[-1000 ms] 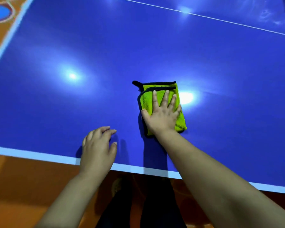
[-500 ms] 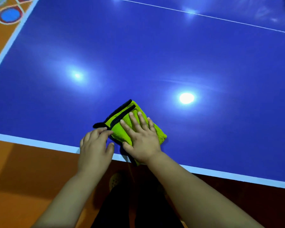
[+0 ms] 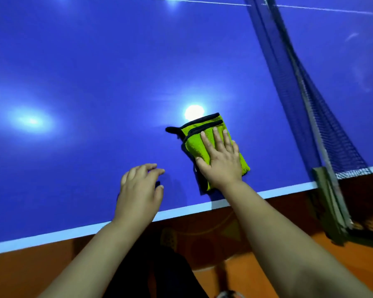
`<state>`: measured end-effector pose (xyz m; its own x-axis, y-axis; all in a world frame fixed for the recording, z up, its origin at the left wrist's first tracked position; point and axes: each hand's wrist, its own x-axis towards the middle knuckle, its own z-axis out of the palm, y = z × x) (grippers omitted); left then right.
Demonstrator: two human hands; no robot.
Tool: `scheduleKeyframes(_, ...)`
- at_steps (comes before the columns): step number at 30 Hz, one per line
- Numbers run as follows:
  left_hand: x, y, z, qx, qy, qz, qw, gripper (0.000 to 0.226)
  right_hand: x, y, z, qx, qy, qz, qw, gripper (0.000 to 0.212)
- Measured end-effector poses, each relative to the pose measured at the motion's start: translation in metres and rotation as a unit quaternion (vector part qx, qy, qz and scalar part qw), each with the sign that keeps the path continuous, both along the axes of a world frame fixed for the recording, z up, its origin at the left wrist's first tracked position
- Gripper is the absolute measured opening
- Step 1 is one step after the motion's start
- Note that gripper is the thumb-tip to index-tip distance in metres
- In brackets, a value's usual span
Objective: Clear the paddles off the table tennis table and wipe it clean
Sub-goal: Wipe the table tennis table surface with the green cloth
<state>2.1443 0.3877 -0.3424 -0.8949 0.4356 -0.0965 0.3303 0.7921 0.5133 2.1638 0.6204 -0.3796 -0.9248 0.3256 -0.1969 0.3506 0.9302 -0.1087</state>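
Wiping underway, no paddles in view on blue worktop [image 3: 95,72], right hand [image 3: 221,160] flat, fingers straight, pressing green cloth [image 3: 192,146] near front edge by net [image 3: 310,100], left hand [image 3: 138,192] loosely curled, empty, far side likely unwiped

On the table [image 3: 95,72], cloth [image 3: 194,145] under right hand [image 3: 221,162]; left hand [image 3: 138,190] just left, seemingly above the surface; net [image 3: 293,104] at right.

right hand [image 3: 221,162] flat on green cloth [image 3: 202,134], blue table [image 3: 95,72], net [image 3: 299,82] right
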Motion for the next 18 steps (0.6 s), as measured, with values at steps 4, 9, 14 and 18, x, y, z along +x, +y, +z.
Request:
scheduleKeyframes(4, 0.011, 0.067, -0.011, 0.015, -0.002, -0.062, 0.998, 0.037, 0.034, 0.092, 0.005, 0.013, 0.008, -0.093, 0.996, 0.077)
scheduleKeyframes(9, 0.027, 0.119, -0.019, 0.021, 0.001, -0.116, 0.993, 0.036, 0.075, 0.177, 0.008, 0.022, -0.020, -0.188, 0.982, 0.074)
scheduleKeyframes(14, 0.037, 0.125, -0.017, 0.028, 0.015, -0.130, 0.991, 0.033, 0.087, 0.182, 0.009, 0.030, -0.026, -0.241, 0.970, 0.067)
scheduleKeyframes(18, 0.034, 0.099, -0.008, 0.027, 0.022, -0.104, 0.994, 0.034, 0.096, 0.148, 0.011, 0.021, -0.024, -0.291, 0.956, 0.068)
